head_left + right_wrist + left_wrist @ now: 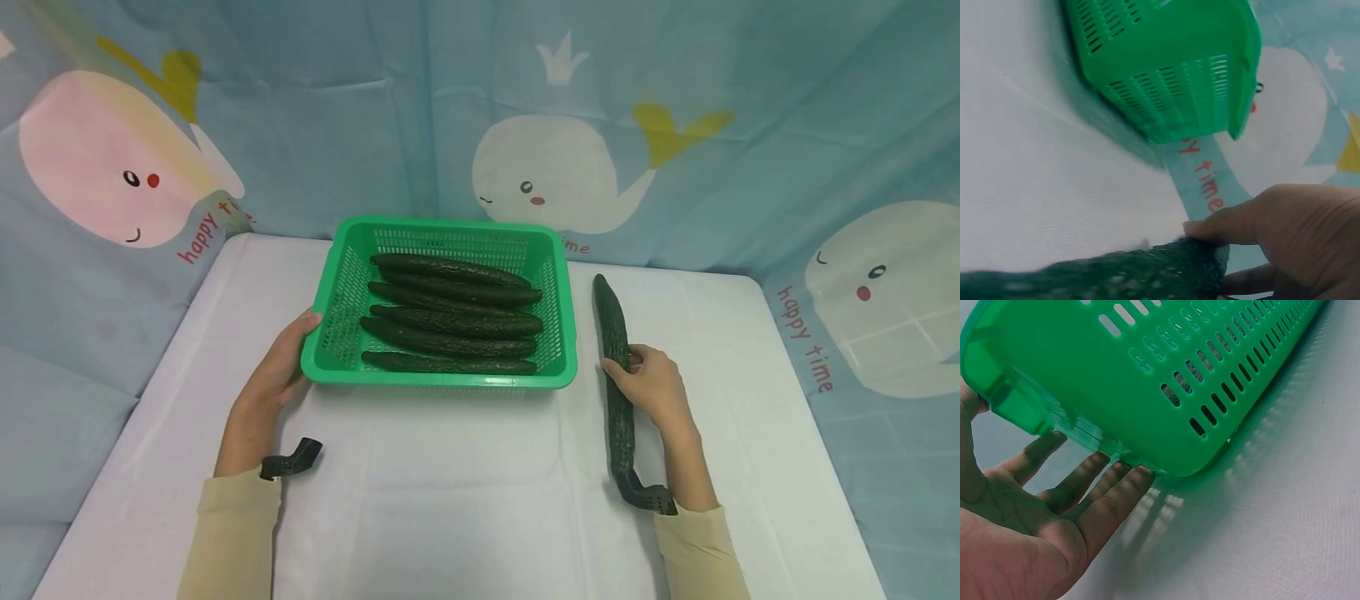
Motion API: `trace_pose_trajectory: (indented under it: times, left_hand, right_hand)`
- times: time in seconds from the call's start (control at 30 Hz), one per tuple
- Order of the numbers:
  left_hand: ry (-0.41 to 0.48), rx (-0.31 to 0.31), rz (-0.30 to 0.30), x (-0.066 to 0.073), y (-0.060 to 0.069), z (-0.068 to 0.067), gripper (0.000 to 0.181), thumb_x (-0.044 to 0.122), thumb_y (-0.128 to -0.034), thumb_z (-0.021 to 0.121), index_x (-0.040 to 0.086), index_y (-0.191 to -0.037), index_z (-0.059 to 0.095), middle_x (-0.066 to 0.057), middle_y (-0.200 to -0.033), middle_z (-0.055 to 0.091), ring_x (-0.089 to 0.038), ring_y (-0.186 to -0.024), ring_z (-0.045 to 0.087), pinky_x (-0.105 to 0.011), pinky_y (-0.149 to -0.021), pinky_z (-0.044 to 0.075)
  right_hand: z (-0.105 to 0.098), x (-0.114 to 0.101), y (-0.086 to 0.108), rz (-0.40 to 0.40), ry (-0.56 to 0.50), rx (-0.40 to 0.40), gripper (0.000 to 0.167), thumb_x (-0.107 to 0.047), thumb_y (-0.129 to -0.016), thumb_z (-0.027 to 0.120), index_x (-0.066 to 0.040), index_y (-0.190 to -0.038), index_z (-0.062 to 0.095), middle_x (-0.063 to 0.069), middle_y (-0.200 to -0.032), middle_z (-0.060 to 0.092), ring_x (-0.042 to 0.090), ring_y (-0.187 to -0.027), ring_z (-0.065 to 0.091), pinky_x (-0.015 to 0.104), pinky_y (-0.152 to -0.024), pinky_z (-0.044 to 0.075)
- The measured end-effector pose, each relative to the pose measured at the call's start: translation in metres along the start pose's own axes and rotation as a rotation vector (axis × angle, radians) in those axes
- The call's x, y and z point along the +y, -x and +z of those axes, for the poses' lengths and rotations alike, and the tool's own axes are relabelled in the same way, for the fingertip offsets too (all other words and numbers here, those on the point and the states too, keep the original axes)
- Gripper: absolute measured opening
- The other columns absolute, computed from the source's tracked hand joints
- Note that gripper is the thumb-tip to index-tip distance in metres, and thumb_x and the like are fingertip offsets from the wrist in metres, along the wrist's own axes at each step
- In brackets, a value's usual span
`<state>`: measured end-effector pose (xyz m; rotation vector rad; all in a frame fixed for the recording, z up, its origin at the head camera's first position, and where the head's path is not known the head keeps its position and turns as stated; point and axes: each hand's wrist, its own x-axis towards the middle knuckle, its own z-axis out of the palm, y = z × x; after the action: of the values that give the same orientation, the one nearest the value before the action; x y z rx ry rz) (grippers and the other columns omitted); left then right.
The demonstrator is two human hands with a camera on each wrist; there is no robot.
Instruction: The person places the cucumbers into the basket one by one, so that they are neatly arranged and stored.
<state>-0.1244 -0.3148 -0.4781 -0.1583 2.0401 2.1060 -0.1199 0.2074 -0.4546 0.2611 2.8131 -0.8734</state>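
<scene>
In the head view, a green plastic basket [442, 380] stands on the white-covered table with several dark green cucumbers [457, 322] lying crosswise in it. My left hand [282, 367] holds the basket's left end. The left wrist view shows the thumb at the rim and the fingertips [1142, 475] against the outer wall [1104, 387]. To the basket's right, my right hand [651, 379] grips a long cucumber [619, 408] around its middle, thumb on the near side. This cucumber points away from me, apart from the basket; part of the right fingers is hidden behind it.
A white cloth [450, 500] covers the table. Behind and at both sides hangs a blue curtain [315, 125] with printed whales. Each wrist carries a black camera mount [292, 460]; the right mount [647, 497] overlaps the held cucumber's near end.
</scene>
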Motion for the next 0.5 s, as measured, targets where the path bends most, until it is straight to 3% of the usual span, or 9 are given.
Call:
trace_pose_trajectory:
  times: [0.07,0.17,0.3,0.33,0.4,0.5]
  left_hand:
    - [-0.007,0.01,-0.003,0.0,0.0007,0.0,0.079,0.051,-0.1117,0.044,0.005,-0.17,0.015,-0.016,-0.161,0.049,0.005,-0.114,0.069,-0.015,-0.095,0.059]
    - [0.005,0.012,-0.003,-0.0003,0.0012,-0.0002,0.078,0.05,-0.1115,0.045,0.005,-0.169,0.017,-0.014,-0.155,0.055,0.004,-0.114,0.069,-0.015,-0.095,0.059]
    - [0.022,0.0,0.007,-0.0016,0.0005,-0.0004,0.077,0.049,-0.1118,0.045,0.004,-0.169,0.019,0.013,-0.13,0.066,0.002,-0.111,0.07,-0.015,-0.094,0.06]
    - [0.021,0.0,0.007,-0.0018,0.0002,-0.0002,0.077,0.049,-0.1119,0.045,0.004,-0.169,0.019,0.013,-0.13,0.066,0.002,-0.111,0.07,-0.015,-0.094,0.06]
    - [0.007,0.007,0.008,-0.0019,-0.0003,0.0002,0.078,0.05,-0.1118,0.045,0.004,-0.169,0.019,0.007,-0.138,0.065,0.003,-0.112,0.069,-0.015,-0.094,0.06]
    - [-0.013,0.018,0.005,-0.0012,-0.0008,0.0009,0.079,0.051,-0.1116,0.044,0.005,-0.17,0.017,-0.012,-0.157,0.053,0.004,-0.115,0.067,-0.013,-0.095,0.058]
  right_hand:
    - [-0.0013,0.0012,0.0001,-0.01,-0.011,-0.015,0.071,-0.038,-0.102,0.067,0.015,-0.147,0.05,0.037,-0.137,0.065,0.049,-0.125,0.067,0.063,-0.101,0.058]
    - [-0.0019,0.0036,0.0,-0.032,-0.041,-0.019,0.071,-0.037,-0.101,0.069,0.014,-0.147,0.052,0.037,-0.135,0.065,0.049,-0.125,0.068,0.062,-0.101,0.058]
    - [-0.0003,0.0054,0.0005,-0.064,-0.093,-0.017,0.065,-0.035,-0.101,0.071,0.011,-0.145,0.056,0.034,-0.132,0.068,0.048,-0.121,0.07,0.059,-0.095,0.061]
    - [0.0002,0.0053,0.0007,-0.068,-0.109,-0.022,0.064,-0.034,-0.101,0.071,0.01,-0.145,0.056,0.034,-0.132,0.067,0.048,-0.121,0.07,0.058,-0.094,0.062]
    - [0.0008,0.0044,0.0012,-0.067,-0.139,-0.036,0.063,-0.033,-0.101,0.071,0.008,-0.146,0.056,0.033,-0.134,0.067,0.048,-0.122,0.069,0.056,-0.093,0.063]
    - [-0.0003,0.0024,0.0026,-0.056,-0.188,-0.071,0.065,-0.034,-0.102,0.071,0.006,-0.15,0.053,0.032,-0.139,0.063,0.048,-0.127,0.066,0.056,-0.098,0.062]
